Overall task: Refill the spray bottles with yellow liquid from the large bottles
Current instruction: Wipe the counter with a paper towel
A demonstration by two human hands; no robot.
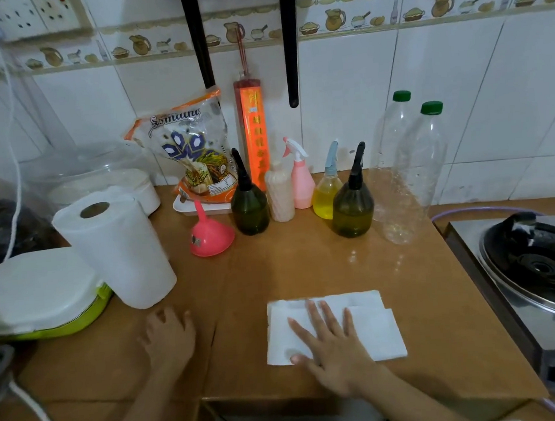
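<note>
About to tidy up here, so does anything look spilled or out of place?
A few wet droplets glisten on the counter in front of the two large bottles, which look empty with caps on. The pink funnel sits upside down. The right hand presses flat on a paper towel.

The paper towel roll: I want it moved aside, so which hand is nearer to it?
Left. The left hand rests on the counter just in front of the paper towel roll; the right hand lies flat on the folded paper towel, well off to the roll's right.

"Osmaana"-like print on rice bag (191, 150)
</note>
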